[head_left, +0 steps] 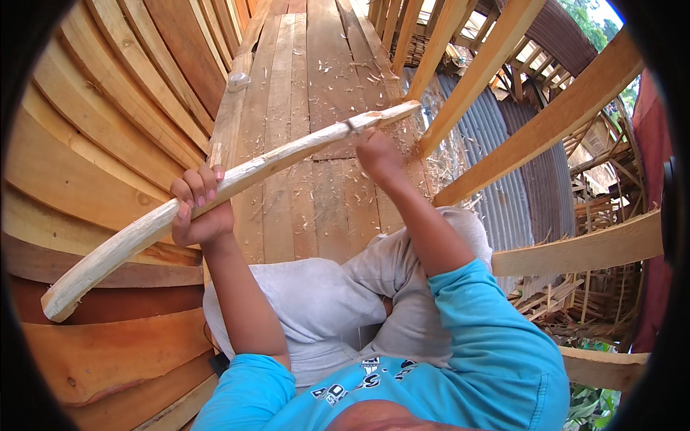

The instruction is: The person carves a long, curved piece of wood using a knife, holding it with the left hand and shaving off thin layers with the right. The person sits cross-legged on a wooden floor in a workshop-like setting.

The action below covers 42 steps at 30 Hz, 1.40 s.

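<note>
Stick (237, 179) — a long, pale, slightly curved length of wood — lay slantwise across the view, its thick end low at the person's left and its thin end high toward the right, over the plank floor (316, 144). Most of its length showed bare, light wood, so the stripping looked largely done; only near the thin end did some rougher, darker patches seem to be left, though that part was too small to judge surely. The left hand (201, 208) was closed around the stick near its middle, fingers curled over the top. The right hand (377, 154) was clenched just under the stick's upper part, with a small dark blade (350, 126) apparently at the wood; the tool's shape could not be made out clearly. Wood shavings (359, 72) lay scattered on the planks and thickly beside the right hand, which suggested a good deal of cutting. The person sat with knees drawn up in grey trousers (323, 302). Curved boards (108, 129) rose at the left, and slanted beams (517, 136) crossed at the right.
</note>
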Available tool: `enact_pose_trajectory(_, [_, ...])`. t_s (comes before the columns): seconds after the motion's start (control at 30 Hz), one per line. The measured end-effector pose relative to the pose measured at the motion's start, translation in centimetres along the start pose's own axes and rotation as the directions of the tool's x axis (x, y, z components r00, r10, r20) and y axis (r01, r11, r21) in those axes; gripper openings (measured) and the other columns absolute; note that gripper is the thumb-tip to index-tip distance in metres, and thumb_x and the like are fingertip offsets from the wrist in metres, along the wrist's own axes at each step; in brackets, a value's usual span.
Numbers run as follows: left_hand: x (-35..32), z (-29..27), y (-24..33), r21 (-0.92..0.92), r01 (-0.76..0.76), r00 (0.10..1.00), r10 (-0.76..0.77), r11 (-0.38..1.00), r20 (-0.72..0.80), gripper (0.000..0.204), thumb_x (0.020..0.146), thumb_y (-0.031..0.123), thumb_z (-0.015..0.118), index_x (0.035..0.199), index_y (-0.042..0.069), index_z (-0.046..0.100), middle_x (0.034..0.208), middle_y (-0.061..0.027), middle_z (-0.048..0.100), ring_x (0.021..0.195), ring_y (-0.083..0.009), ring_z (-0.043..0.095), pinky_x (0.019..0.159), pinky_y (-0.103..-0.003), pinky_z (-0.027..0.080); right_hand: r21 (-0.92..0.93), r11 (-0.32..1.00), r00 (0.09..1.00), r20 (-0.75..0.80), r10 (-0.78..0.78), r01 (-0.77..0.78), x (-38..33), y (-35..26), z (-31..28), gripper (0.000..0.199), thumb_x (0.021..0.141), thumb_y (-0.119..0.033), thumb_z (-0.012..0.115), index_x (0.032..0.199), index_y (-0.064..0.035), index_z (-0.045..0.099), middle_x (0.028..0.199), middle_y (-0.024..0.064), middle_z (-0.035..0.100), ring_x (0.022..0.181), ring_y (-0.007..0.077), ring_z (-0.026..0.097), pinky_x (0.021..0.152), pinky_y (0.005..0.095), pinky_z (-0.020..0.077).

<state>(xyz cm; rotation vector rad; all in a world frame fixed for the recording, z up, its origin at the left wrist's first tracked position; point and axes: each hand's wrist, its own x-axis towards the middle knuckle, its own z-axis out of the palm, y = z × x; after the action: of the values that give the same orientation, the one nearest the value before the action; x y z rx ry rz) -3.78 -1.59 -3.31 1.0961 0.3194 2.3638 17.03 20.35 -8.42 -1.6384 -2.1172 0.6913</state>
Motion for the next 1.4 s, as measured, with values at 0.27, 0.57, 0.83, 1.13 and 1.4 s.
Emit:
enact_pose_trajectory(0.27, [-0.1,0.7,0.2,0.026,0.035,0.998,-0.034,0.999,-0.048,0.021,0.071,0.025,0.061,0.070,0.019,0.041,0.067,0.0041,0.037,0.069,-0.0127,0.040,0.086,-0.034,0.034,0.065,0.997,0.990,-0.135,0.039,-0.030,1.9,2.2,0.7,0.057,0.093,-0.033,0.028,0.079,0.0056,0.068,0.086,0.0320,0.065,0.088,0.0486,0.063,0.082,0.0537,0.0489])
enact_pose_trajectory(0.57, [-0.5,0.7,0.0,0.029,-0.012,0.986,0.017,0.999,-0.165,0.018,0.071,0.025,0.059,0.070,0.018,0.043,0.067,0.0028,0.037,0.069,-0.0146,0.040,0.086,-0.035,0.035,0.164,0.986,0.999,0.016,-0.039,0.036,-1.6,-1.8,2.7,0.058,0.094,-0.035,0.026,0.083,0.0062,0.066,0.092,0.0348,0.063,0.095,0.0481,0.061,0.089,0.0502,0.0474])
enact_pose_trajectory(0.83, [-0.2,2.1,-0.6,0.044,-0.004,0.951,0.017,0.999,-0.310,0.017,0.071,0.025,0.059,0.070,0.017,0.045,0.067,0.0022,0.038,0.070,-0.0159,0.041,0.085,-0.037,0.036,0.033,0.996,0.991,-0.105,0.089,-0.086,2.4,3.6,0.9,0.055,0.094,-0.032,0.027,0.086,0.0051,0.067,0.094,0.0328,0.063,0.092,0.0483,0.062,0.086,0.0526,0.0473])
enact_pose_trajectory(1.13, [-0.5,1.3,0.2,0.043,-0.015,0.959,0.027,0.999,-0.282,0.016,0.070,0.023,0.059,0.070,0.017,0.044,0.067,0.0017,0.037,0.069,-0.0162,0.040,0.085,-0.037,0.035,-0.006,0.996,0.994,0.066,-0.092,0.092,-2.2,-3.8,0.5,0.054,0.094,-0.032,0.029,0.087,0.0053,0.068,0.097,0.0321,0.063,0.096,0.0473,0.061,0.088,0.0512,0.0467])
enact_pose_trajectory(1.4, [-0.6,1.2,-0.4,0.058,-0.032,0.959,0.047,0.998,-0.278,0.016,0.071,0.024,0.057,0.070,0.017,0.042,0.066,0.0024,0.036,0.069,-0.0147,0.039,0.083,-0.037,0.035,0.123,0.992,0.999,-0.050,0.003,0.004,0.8,1.2,1.4,0.053,0.093,-0.032,0.029,0.086,0.0048,0.067,0.095,0.0299,0.064,0.093,0.0466,0.062,0.085,0.0522,0.0474])
